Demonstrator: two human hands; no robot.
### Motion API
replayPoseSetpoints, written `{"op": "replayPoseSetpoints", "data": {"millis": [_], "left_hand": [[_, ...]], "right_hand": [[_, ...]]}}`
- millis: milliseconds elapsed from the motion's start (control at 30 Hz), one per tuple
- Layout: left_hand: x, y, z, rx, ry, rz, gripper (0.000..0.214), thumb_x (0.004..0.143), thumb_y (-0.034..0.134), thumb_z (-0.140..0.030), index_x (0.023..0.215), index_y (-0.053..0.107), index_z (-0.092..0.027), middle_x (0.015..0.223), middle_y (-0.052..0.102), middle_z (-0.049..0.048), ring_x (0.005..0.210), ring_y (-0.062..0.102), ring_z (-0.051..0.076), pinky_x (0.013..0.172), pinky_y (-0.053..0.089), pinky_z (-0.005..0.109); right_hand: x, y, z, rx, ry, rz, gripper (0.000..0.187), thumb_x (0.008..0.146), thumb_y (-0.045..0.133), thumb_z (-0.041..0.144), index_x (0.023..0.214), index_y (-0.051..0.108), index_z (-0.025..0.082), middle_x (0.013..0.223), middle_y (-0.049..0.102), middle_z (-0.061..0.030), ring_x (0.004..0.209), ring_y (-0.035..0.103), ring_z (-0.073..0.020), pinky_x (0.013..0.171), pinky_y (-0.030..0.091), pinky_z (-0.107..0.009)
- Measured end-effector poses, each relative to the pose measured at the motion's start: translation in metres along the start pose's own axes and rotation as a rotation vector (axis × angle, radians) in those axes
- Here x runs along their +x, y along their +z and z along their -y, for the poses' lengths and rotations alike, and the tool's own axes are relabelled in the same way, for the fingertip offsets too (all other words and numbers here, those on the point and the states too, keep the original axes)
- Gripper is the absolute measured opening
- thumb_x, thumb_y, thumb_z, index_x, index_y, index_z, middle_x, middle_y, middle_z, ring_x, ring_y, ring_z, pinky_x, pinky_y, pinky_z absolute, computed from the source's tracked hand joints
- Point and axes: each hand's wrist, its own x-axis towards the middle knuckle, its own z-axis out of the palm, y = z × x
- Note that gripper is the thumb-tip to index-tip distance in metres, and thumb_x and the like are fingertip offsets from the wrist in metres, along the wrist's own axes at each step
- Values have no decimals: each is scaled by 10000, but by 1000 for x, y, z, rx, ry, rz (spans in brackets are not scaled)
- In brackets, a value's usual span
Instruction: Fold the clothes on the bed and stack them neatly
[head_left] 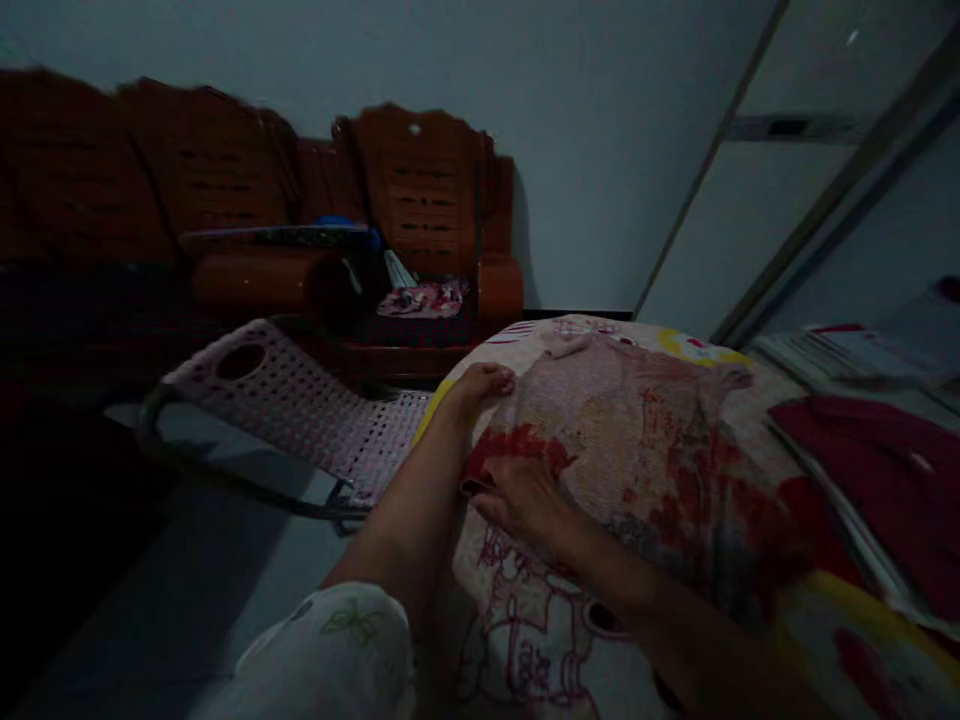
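Observation:
A thin printed shirt, pinkish beige with red and brown patches, lies spread out on a patterned cloth with cartoon line drawings. At the shirt's left edge, my right hand is closed on a dark red piece of the fabric, pinched between thumb and fingers. Farther up the same side rests my left hand, its slightly bent fingers apart and lying beside the shirt's edge. Whether those fingertips touch the shirt is hard to see in the dim light.
To the left stands a woven chair with a metal frame. Behind it are carved wooden seats with a pink patterned cloth on one. A dark red folded cloth and stacked papers lie at the right.

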Motion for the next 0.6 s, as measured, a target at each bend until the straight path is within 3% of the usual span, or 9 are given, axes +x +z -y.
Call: {"op": "replayPoseSetpoints", "data": {"millis": [133, 300, 433, 500, 600], "left_hand": [[3, -1, -1, 0, -16, -9, 269, 680, 830, -275, 789, 681, -80, 678, 658, 53, 599, 569, 105, 652, 458, 253], [4, -3, 0, -63, -41, -36, 237, 705, 821, -231, 827, 686, -79, 696, 671, 61, 614, 598, 114, 695, 497, 273], [4, -6, 1, -100, -51, -46, 182, 748, 788, -198, 853, 690, -86, 752, 691, 72, 640, 624, 121, 711, 525, 280], [4, -6, 0, -114, -63, -60, 154, 766, 769, -178, 860, 689, -86, 782, 699, 77, 654, 638, 122, 713, 533, 273], [4, -5, -1, -117, -83, -65, 142, 779, 759, -162, 871, 689, -81, 787, 700, 81, 651, 640, 117, 701, 538, 264]], "right_hand": [[-1, 8, 4, 54, -84, 17, 141, 883, 664, 285, 955, 641, 166, 945, 705, -69, 868, 647, -196, 715, 424, -288], [-5, 16, 10, -93, -32, -9, 231, 887, 654, 344, 1011, 628, 151, 979, 676, -111, 867, 635, -227, 732, 459, -324], [-4, 25, 17, -211, -78, -24, 158, 930, 496, 162, 980, 642, 127, 944, 670, -140, 858, 631, -231, 697, 446, -320], [0, 26, 18, -183, -70, -24, 216, 927, 437, 108, 953, 651, 123, 929, 681, -139, 824, 633, -223, 677, 428, -315], [7, 23, 17, 35, 1, -75, 241, 958, 424, 163, 877, 648, 130, 833, 689, -98, 728, 617, -184, 652, 395, -291]]}}
